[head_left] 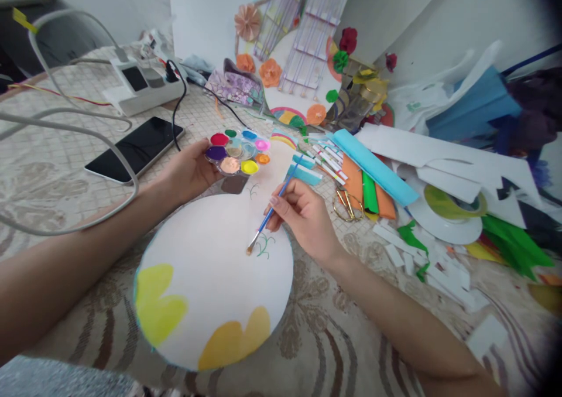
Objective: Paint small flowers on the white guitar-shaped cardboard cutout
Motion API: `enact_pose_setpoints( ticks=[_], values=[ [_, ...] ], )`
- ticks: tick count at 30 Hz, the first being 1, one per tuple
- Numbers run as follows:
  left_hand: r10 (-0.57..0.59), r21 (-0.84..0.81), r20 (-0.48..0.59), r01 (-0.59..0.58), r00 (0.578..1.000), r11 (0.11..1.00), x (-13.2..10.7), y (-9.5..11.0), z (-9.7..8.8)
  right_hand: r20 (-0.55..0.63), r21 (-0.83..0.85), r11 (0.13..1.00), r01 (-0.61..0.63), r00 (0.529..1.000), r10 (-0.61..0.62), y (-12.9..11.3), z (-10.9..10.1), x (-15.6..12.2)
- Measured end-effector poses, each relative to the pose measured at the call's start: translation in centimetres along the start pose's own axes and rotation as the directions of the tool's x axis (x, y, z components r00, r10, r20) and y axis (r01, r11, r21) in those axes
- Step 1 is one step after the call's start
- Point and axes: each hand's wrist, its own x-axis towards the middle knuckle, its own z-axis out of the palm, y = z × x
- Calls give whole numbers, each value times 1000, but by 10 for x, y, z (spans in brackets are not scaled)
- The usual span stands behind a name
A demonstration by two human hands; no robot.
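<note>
Paintbrush [274, 205] in the right hand [302, 218] is a thin, blue-handled tool, light and stiff along its shaft with a soft tuft at the tip, so it probably handles best pinched partway down the handle, as it is now. Thumb and fingers [276, 201] are closed on the shaft in a pen-like pinch, and the bristle tip touches the round white board [206, 256] beside a small green sprig [266, 246] painted near the board's upper right rim. That board lies flat on the patterned tablecloth [333, 338] toward the near edge of the table, with 2 heart-like shapes, yellow and orange, at its near rim. It looks thin and light, likely to slide if pushed. The right forearm comes in from the lower right, wrist slightly bent, palm turned inward. The left hand [188, 171] reaches from the left side and wraps its fingers under a small round paint palette [239, 150], holding it just above the board's far rim; the plastic dish seems light and rigid, though its wet colours could smear. A phone [134, 148] lies beyond the left hand, and scissors [348, 205] rest to the right among paper strips [373, 171].
</note>
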Motion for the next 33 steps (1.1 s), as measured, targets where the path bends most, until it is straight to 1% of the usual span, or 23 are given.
enact_pose_setpoints(
  ticks=[3,4,5,6,9,10,11,14,15,16,19,20,21,22,24,25,26,29,30,33],
  values=[
    [-1,-8,-9,1,1000,1000,0,0,1,-134,-48,994,101,985,-107,-3,-2,2],
    [-1,-7,-6,1,1000,1000,0,0,1,-151,-52,992,112,981,-119,-4,-2,1],
    [-2,-5,-2,2,1000,1000,0,0,1,-142,-44,994,104,984,-110,-6,-1,-1],
    [-4,0,4,4,1000,1000,0,0,2,-108,-27,996,80,991,-83,-8,0,-3],
    [-3,8,13,3,1000,1000,1,-1,2,21,6,1000,-10,1000,10,-9,3,-7],
    [-1,8,11,1,1000,1000,1,-1,2,27,1,1000,-11,1000,11,-8,3,-8],
    [4,5,7,-4,1000,1000,1,-1,2,7,-8,1000,8,1000,-8,-8,3,-7],
    [6,-4,-2,-6,1000,1000,0,-1,2,-114,-28,994,104,988,-107,-7,0,-4],
    [2,-6,-5,-2,1000,1000,0,-1,2,-127,-23,994,110,986,-112,-8,-1,-4],
    [-3,-6,-6,3,1000,1000,0,0,2,-112,-11,996,92,989,-93,-8,-1,-4],
    [-5,-11,-3,5,1000,1000,0,0,3,11,10,1000,-9,1000,9,-7,1,-5],
    [-1,-14,0,1,1000,1000,0,0,3,22,3,1000,-14,1000,14,-6,2,-5],
    [2,-16,4,-2,1000,1000,0,0,3,3,-9,1000,7,1000,-7,-5,2,-4],
    [5,-18,5,-5,1000,1000,0,0,3,-43,-26,999,46,998,-47,-4,2,-3],
    [6,-16,4,-6,1000,1000,0,0,2,-145,-58,991,119,981,-127,-2,0,-1],
    [3,-14,4,-3,1000,1000,0,0,2,-170,-63,989,131,975,-140,-2,0,0],
    [0,-12,5,0,1000,1000,0,0,2,-167,-56,991,123,977,-131,-1,-1,0],
    [-4,-8,14,4,1000,1000,0,0,1,-78,-27,998,60,995,-62,-1,0,-1],
    [0,-10,14,1,1000,1000,0,0,1,-75,-33,997,67,995,-69,-1,0,-2],
    [5,-13,5,-5,1000,1000,-1,1,2,-184,-80,984,158,968,-170,-6,-1,-4]
  ],
)
